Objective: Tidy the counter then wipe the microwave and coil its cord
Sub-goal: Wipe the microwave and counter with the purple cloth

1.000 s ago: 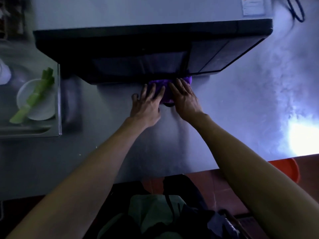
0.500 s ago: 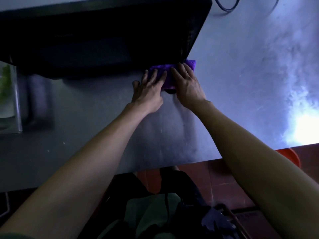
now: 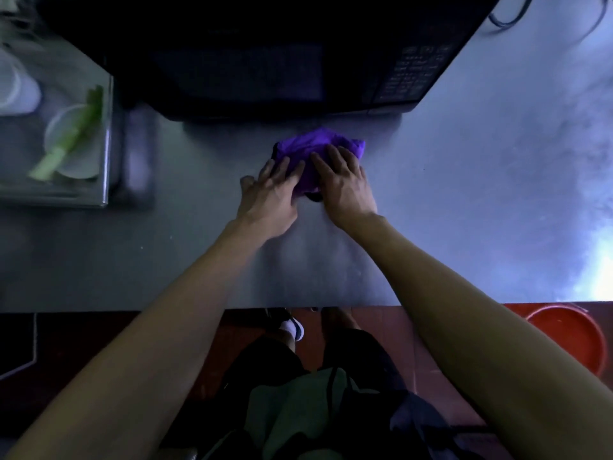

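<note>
- On the grey desk point(image 3: 464, 194), just in front of the microwave, lies a bunched purple cloth point(image 3: 318, 147); it sits close to the oven's lower front edge but apart from it, below the right part of the door.
- The left hand point(image 3: 270, 197) lies palm down at the cloth's 7 o'clock, its fingers point(image 3: 282, 171) straight and spread, their tips on the cloth's near-left edge; the thumb rests on the bare desk.
- The right hand point(image 3: 345, 187) lies palm down at the cloth's 5 o'clock, straight fingers pressed flat on top of the cloth; neither hand curls round it.
- A small dark patch shows under the cloth between the two hands; I cannot tell what it is.
- The black microwave point(image 3: 265, 54) fills the 12 o'clock part of the view, with a dark door window and a keypad panel point(image 3: 414, 74) at its right end.
- A dark cord point(image 3: 507, 18) loops on the desk at 1 o'clock, beyond the microwave's right corner.
- At 9 o'clock stands a metal tray point(image 3: 104, 161) holding a white bowl point(image 3: 76, 161) with a green leek stalk point(image 3: 69, 141) laid across it.
- At 4 o'clock, below the desk edge, an orange basin point(image 3: 570, 336) stands on the reddish floor.
- At 6 o'clock the person's dark shorts and one white sock show.
</note>
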{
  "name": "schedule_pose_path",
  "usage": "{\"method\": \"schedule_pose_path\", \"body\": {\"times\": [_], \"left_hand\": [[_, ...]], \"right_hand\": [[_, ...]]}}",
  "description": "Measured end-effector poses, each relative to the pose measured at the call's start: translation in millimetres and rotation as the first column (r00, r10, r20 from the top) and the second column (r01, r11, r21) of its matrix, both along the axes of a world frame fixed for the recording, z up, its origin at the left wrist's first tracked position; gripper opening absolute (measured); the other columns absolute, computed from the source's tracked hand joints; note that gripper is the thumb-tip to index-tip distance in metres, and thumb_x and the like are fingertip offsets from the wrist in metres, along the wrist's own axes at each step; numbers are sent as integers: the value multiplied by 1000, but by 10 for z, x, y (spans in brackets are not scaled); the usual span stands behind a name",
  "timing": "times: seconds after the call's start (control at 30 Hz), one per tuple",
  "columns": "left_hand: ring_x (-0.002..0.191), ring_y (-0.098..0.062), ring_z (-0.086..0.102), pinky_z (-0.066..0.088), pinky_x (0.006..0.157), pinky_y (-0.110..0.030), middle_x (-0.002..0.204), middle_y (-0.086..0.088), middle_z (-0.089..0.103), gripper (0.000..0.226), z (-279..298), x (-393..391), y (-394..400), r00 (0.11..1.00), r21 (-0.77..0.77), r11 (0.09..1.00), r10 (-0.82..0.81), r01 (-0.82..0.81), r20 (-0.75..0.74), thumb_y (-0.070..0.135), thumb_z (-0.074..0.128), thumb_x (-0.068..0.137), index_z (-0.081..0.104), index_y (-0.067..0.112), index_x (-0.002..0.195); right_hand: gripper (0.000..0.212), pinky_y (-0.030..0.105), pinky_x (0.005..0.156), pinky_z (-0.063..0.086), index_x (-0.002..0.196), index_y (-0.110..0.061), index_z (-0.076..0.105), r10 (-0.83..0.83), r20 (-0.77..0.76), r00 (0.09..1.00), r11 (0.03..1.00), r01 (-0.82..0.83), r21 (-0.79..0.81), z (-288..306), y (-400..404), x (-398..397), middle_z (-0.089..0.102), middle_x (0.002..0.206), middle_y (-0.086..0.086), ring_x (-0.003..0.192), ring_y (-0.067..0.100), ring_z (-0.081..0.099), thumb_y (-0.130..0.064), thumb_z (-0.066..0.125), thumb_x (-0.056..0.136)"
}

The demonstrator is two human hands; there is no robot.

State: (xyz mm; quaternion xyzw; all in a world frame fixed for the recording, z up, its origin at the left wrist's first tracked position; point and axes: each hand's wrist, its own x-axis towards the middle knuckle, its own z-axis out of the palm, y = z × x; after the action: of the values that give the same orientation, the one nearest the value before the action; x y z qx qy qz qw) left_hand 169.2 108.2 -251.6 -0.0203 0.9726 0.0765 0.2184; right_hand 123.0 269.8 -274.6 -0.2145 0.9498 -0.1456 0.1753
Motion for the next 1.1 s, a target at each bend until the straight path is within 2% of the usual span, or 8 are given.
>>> {"method": "schedule_pose_path", "body": {"times": [0.27, 0.4, 0.63, 0.83, 0.97, 1.1], "left_hand": [[148, -27, 26, 33, 103, -55, 160, -5, 30, 71, -10, 814, -642, 998, -24, 998, 62, -62, -24, 29, 52, 87, 26, 28, 154], [150, -25, 19, 28, 105, -58, 162, -4, 25, 70, 0, 1005, -999, 998, -48, 997, 51, -52, -29, 30, 51, 90, 23, 28, 155], [151, -22, 15, 25, 110, -61, 164, -2, 21, 66, -14, 1144, -1672, 995, -43, 994, 99, -100, -20, 30, 46, 92, 25, 29, 154], [150, -21, 19, 24, 111, -58, 164, 2, 21, 65, -69, 1430, -2100, 969, 53, 968, 247, -245, -27, 26, 45, 93, 26, 34, 154], [147, -18, 25, 24, 110, -50, 162, 4, 27, 62, -78, 1664, -2326, 939, 81, 937, 342, -339, -35, 25, 44, 94, 29, 37, 153], [142, -15, 34, 27, 107, -47, 156, 6, 38, 59, -46, 1953, -2472, 923, 64, 927, 373, -369, -89, 24, 45, 92, 39, 36, 149]], "right_hand": [[65, 50, 115, 30, 152, -19, 37, 111, 10, 994, 993, -112, 28, 69, -691, 667, 29, 160, 15, 147, 37, 22, -37, 61, 94], [57, 50, 111, 34, 149, -17, 41, 77, -5, 997, 997, -77, 8, 134, -1041, 894, 36, 156, 16, 142, 39, 27, -32, 55, 96], [52, 48, 113, 32, 153, -21, 35, 66, -14, 998, 998, -66, 20, 112, -1726, 1085, 34, 157, 12, 144, 37, 24, -31, 44, 103], [55, 50, 116, 29, 151, -24, 37, 193, -3, 981, 981, -193, 7, 65, -2140, 1121, 34, 158, 12, 146, 35, 24, -33, 52, 99], [59, 51, 119, 25, 154, -30, 32, 309, 25, 951, 951, -309, -3, 65, -2370, 1177, 29, 160, 12, 149, 34, 20, -34, 54, 98], [59, 48, 120, 20, 151, -30, 39, 370, 65, 927, 929, -368, -40, 95, -2571, 1291, 29, 160, 13, 150, 32, 19, -30, 57, 95]]}}
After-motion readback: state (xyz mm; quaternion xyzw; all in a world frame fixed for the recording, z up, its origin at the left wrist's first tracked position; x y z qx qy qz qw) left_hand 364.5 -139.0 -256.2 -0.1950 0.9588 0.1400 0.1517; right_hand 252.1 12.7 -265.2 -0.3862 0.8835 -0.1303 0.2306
